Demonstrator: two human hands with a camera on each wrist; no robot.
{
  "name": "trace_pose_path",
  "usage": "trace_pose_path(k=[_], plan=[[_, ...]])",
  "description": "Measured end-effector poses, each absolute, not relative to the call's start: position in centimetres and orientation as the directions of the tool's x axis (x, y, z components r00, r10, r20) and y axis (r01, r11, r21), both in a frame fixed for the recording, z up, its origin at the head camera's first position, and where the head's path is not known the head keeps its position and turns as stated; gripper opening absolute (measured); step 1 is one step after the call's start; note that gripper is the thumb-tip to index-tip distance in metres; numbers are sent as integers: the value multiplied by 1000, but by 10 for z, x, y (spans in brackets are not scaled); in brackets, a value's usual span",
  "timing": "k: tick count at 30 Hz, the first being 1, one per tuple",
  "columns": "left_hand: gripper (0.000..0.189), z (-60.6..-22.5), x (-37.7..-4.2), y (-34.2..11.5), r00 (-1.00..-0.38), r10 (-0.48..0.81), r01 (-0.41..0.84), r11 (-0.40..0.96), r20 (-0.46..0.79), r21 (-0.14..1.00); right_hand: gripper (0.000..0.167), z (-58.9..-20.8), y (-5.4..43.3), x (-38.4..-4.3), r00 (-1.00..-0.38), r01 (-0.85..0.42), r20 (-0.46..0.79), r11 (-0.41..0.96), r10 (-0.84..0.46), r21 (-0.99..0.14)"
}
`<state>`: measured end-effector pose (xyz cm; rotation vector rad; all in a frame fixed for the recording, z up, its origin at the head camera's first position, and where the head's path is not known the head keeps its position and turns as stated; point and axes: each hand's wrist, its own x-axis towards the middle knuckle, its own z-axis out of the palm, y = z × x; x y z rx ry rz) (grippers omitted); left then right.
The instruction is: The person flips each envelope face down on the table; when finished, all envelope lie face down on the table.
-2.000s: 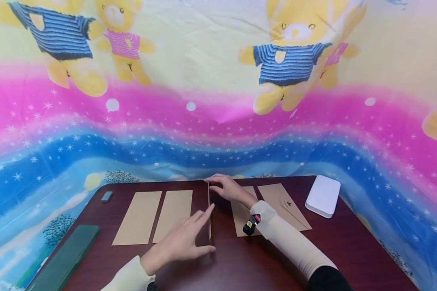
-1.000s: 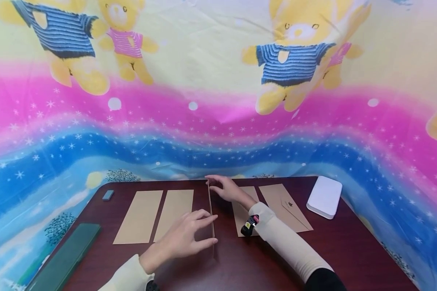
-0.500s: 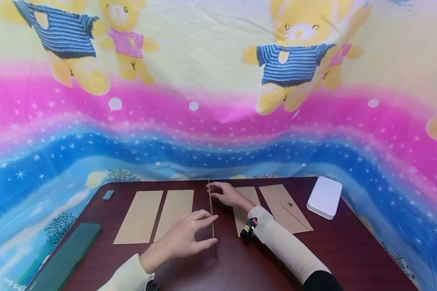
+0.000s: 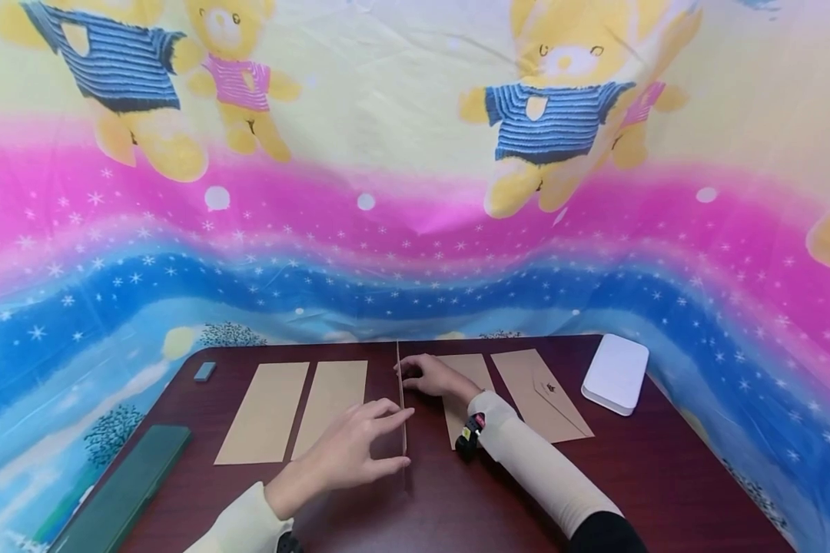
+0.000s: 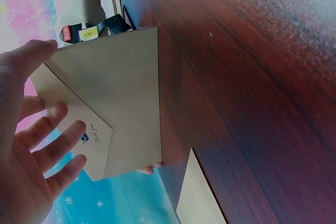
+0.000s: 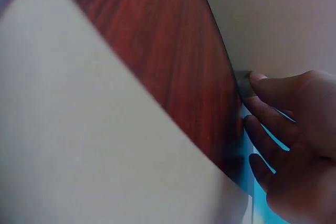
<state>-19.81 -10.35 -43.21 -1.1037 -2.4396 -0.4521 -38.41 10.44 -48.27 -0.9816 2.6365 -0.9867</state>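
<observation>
We note the brown kraft-paper envelope [image 4: 401,407] standing on its long edge on the dark reddish wooden table [image 4: 498,499], seen edge-on from the head view. The left hand [image 4: 356,453] lies palm-in against its flap side near the close end: thumb [image 5: 23,59] hooked over the top edge, fingers [image 5: 50,148] loosely spread and resting on the flap. The right hand [image 4: 432,376] meets the far end from the other side, fingers [image 6: 270,90] held close together, tips touching the paper; we cannot tell whether the thumb pinches. Both forearms wear cream sleeves.

Left of the left fingers lie two flat tan envelopes [image 4: 297,411]; beyond them a small grey-blue eraser [image 4: 204,372] and a dark green flat case [image 4: 127,488]. Right of the right fingers lie two more tan envelopes [image 4: 526,392] and a white rounded box [image 4: 615,374]. A bear-print cloth [image 4: 415,169] hangs behind the table.
</observation>
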Motion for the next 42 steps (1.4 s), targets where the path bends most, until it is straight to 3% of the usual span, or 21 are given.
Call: trace_pose_path(k=[21, 31, 42], plan=[[64, -430, -190, -118, -596, 600, 757, 641, 534, 126, 35, -466, 122, -387, -803, -513, 87, 609, -590, -604], [59, -434, -192, -132, -695, 573, 685, 711, 434, 159, 35, -445, 140, -385, -859, -398, 76, 570, -506, -719], [59, -445, -197, -136, -712, 595, 680, 717, 374, 153, 31, -437, 148, -386, -861, -425, 136, 548, -490, -720]])
